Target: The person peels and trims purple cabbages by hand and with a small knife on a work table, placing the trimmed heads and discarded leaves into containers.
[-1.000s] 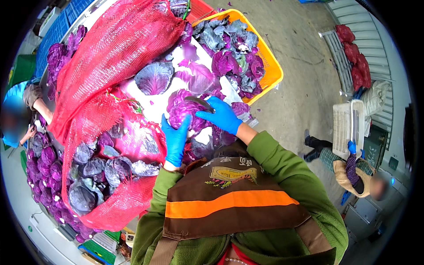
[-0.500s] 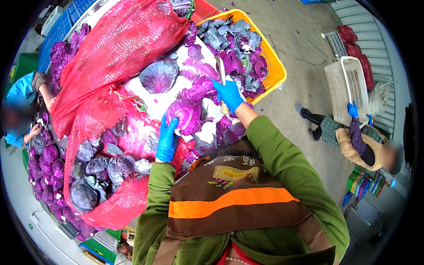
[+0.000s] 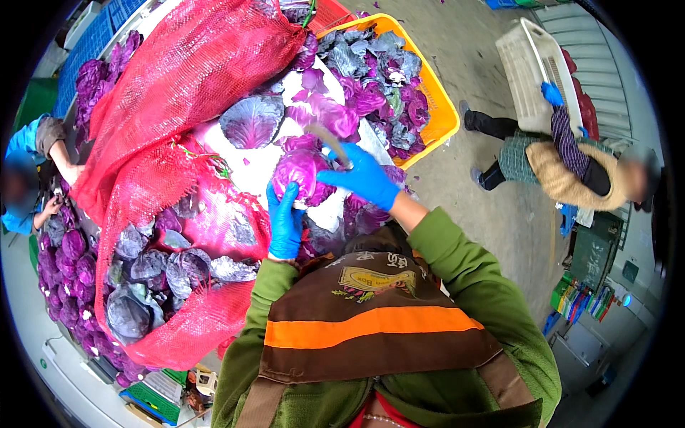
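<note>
My left hand (image 3: 287, 227), in a blue glove, is closed on the near left side of a red cabbage (image 3: 294, 171). My right hand (image 3: 365, 178), also blue-gloved, grips a curved knife (image 3: 327, 140); its blade is blurred and points up and left. The right fingers reach to the cabbage's right side; whether they touch it I cannot tell. Loose purple leaves (image 3: 335, 118) lie just beyond the cabbage on the white work surface. A large dark outer leaf (image 3: 251, 123) rests to its left.
Red mesh sacks (image 3: 193, 68) of cabbages cover the left side. A yellow crate (image 3: 446, 114) full of cut leaves stands at the far right of the surface. A co-worker carries a white crate (image 3: 524, 78) on the right; another (image 3: 25, 171) works beside piled cabbages (image 3: 71, 274) on the left.
My right hand has moved left and nearer to the cabbage, and the knife has tilted left. The cabbage has turned in my left hand. The co-worker with the white crate has moved further away.
</note>
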A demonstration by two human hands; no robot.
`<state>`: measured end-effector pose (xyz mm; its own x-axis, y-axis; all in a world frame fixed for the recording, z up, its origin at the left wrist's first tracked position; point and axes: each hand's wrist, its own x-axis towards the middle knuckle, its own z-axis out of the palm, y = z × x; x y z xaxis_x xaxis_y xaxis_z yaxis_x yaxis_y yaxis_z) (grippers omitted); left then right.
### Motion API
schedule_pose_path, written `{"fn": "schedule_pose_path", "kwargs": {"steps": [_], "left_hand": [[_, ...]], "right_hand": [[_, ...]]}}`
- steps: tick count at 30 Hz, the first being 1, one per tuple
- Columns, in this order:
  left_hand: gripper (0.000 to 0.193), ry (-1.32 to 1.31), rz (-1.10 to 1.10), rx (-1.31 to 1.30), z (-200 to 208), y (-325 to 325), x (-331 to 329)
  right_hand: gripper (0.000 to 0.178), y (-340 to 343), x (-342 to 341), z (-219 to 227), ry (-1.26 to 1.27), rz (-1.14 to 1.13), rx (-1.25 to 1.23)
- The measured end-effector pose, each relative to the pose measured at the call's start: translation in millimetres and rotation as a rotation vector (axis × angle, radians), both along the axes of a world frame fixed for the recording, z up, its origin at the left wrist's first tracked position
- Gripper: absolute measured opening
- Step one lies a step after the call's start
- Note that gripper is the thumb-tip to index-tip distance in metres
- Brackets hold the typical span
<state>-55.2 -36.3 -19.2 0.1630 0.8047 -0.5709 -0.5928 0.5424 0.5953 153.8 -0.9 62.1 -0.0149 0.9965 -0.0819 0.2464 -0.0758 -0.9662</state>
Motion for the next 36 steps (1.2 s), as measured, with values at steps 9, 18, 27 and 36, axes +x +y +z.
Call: {"fn": "schedule_pose_path", "kwargs": {"steps": [9,18,27,36], "left_hand": [[0.080,-0.330,0.088,-0.121,-7,-6,3],[0.095,-0.544,0.023,-0.239,52,1,2],[0.095,-1.335,0.249,-0.508,23,-4,-10],[0.101,-0.643,0.068,-0.421,19,3,-8]], "right_hand": [[0.033,-5,11,-43,-0.187,-0.350,-0.073],[0.055,2,70,-54,-0.597,-0.376,0.052],[0.040,22,7,5,0.315,0.104,-0.444],[0.021,6,46,12,0.538,0.199,-0.513]]}}
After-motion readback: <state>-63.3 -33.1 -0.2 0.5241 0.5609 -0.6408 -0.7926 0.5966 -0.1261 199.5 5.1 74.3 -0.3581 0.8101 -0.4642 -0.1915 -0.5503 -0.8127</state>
